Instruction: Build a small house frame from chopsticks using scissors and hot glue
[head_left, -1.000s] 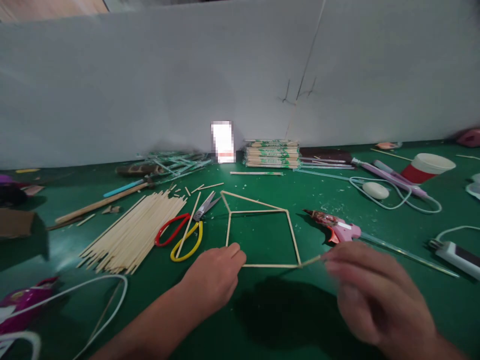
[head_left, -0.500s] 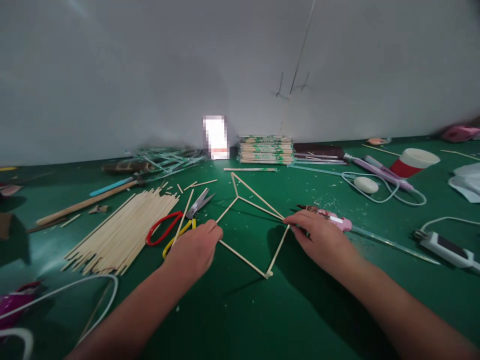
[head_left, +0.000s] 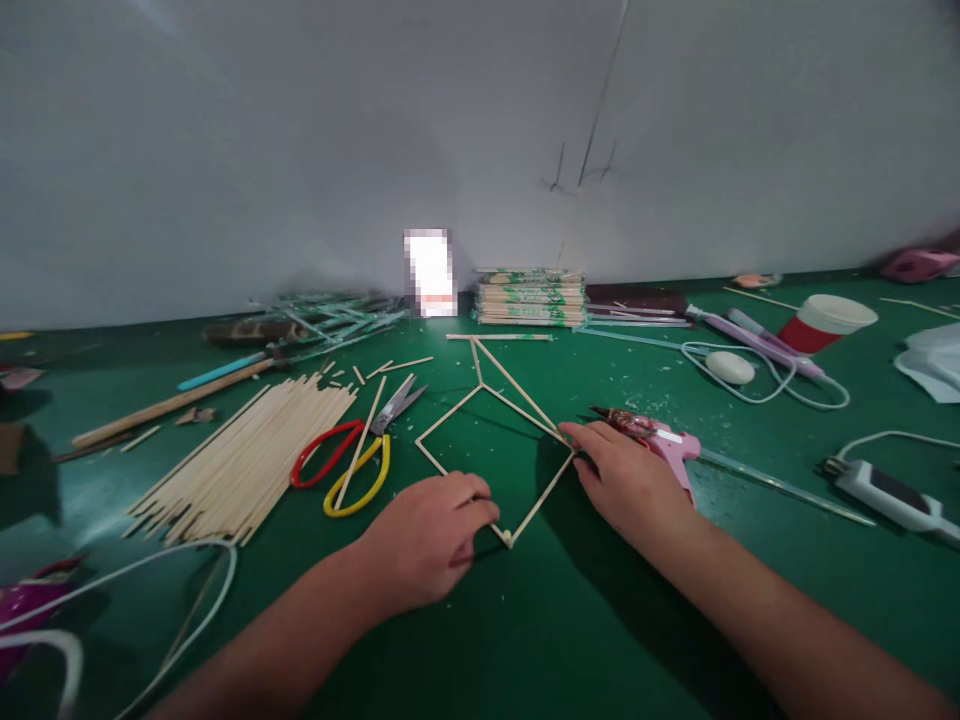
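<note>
On the green table lies a frame of thin wooden sticks, a four-sided outline joined at its corners. From its far corner one stick stands out, linked to the right corner by a slanting stick. A pale blob sits on the near corner. My right hand pinches the right corner between thumb and fingertips. My left hand has its fingers curled over the near left stick, close to the near corner; its thumb is mostly hidden. Right of my right hand lies a pink glue gun, with a clear glue stick behind it.
Scissors with red and yellow handles lie at left beside a pile of bare sticks. Wrapped chopstick packs are stacked by the wall. A paper cup, a white cord and a power strip are at right.
My left hand has let go of the left corner and moved right and nearer, to the near left stick. The frame has turned slightly, its near corner shifting left. My right hand still holds the right corner.
</note>
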